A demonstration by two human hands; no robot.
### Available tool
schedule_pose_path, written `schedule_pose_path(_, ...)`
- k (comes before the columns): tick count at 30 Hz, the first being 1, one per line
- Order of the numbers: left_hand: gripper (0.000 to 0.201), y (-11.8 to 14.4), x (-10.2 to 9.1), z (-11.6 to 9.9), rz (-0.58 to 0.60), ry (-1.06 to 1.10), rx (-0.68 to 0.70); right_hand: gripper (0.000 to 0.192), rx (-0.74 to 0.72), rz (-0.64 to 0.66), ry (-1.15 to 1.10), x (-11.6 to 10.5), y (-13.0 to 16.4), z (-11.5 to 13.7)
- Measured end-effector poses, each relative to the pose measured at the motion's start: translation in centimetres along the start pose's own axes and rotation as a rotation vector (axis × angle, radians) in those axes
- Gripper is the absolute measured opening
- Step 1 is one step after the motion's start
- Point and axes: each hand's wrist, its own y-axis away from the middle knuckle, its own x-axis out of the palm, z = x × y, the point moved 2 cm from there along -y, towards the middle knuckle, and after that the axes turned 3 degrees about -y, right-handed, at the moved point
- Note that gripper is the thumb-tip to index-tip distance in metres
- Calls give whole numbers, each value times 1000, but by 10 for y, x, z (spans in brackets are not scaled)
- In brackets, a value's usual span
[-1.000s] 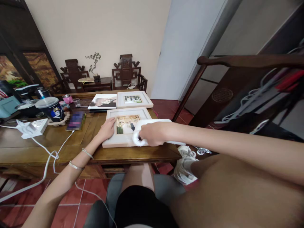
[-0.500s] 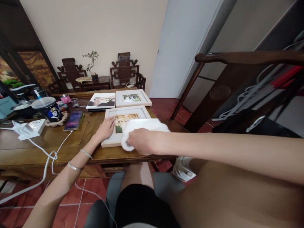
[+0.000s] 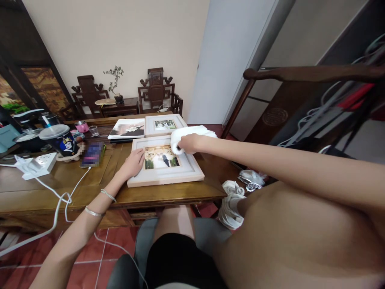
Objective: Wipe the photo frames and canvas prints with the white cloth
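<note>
A single camera worn on the person's head looks forward and down, from just above the near edge of the desk [image 3: 60, 176], with the person's own lap and both forearms filling the bottom of the view. It faces the far wall, where two carved chairs [image 3: 158, 90] stand, so the near desk is seen close and steeply and the room's far end small and level. A wooden rail [image 3: 300, 73] crosses the right side.

The white cloth [image 3: 192, 134] hides the near frame's [image 3: 165, 176] far right corner; the phone [image 3: 92, 154] screen is blurred.
</note>
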Motion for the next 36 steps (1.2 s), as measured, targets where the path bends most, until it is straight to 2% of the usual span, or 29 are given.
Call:
schedule_pose_path(3,51,0,2,1,5,15,-20,37,5,62,103,-1,0,-6)
schedule_pose_path(5,51,0,2,1,6,22,-40,37,8,75,112,-3,7,-1)
schedule_pose_path(9,51,1,3,0,-6,28,-61,37,44,136,140,-11,34,25)
schedule_pose_path(12,50,1,2,-1,-2,26,-53,35,-11,216,161,-16,57,46)
schedule_pose_path(15,50,1,0,-2,9,16,-24,34,-50,259,125,-17,69,55)
schedule_pose_path(17,51,1,-1,-2,22,9,0,35,-15,246,90,-18,68,55)
schedule_pose_path(23,51,-1,-2,-1,29,13,55,40,109,153,106,-17,35,40)
schedule_pose_path(28,52,1,0,0,15,26,22,43,181,-7,78,-14,-1,17)
schedule_pose_path(32,51,2,1,-1,16,35,1,42,12,-166,101,-16,-28,19)
schedule_pose_path(36,46,1,0,0,-5,63,12,45,-188,-243,87,-17,-51,51)
